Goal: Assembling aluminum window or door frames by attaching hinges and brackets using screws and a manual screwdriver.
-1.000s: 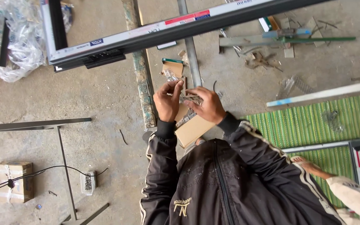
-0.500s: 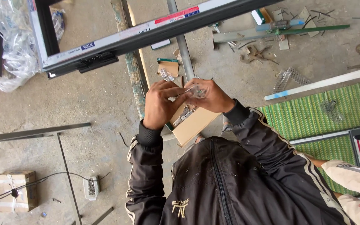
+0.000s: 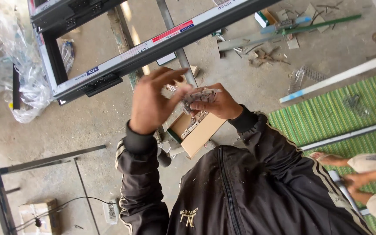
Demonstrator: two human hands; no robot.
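Right fingers: pinched around a small clear bag [image 3: 200,96] of metal parts, thumb on its near side; the right hand [image 3: 217,103] holds it at chest height
Left fingers: spread and loosely curled, thumb and forefinger tips at the bag's left end; whether they actually grip it I cannot tell; the left hand [image 3: 152,101] is raised, its back to the camera
Bag: between both hands, directly above the box
Box [image 3: 195,130]: open cardboard, just below the hands, a row of metal pieces inside; it rests on a grey stand
Sleeves: black jacket with striped cuffs
Frame [image 3: 153,43]: dark metal bar with a white taped face, crossing beyond the hands
Floor [image 3: 88,122]: bare concrete; plastic wrap [image 3: 18,74] far left; green mat [image 3: 340,109] at right
Other person: a hand [image 3: 354,182] low right, on a rail, well apart
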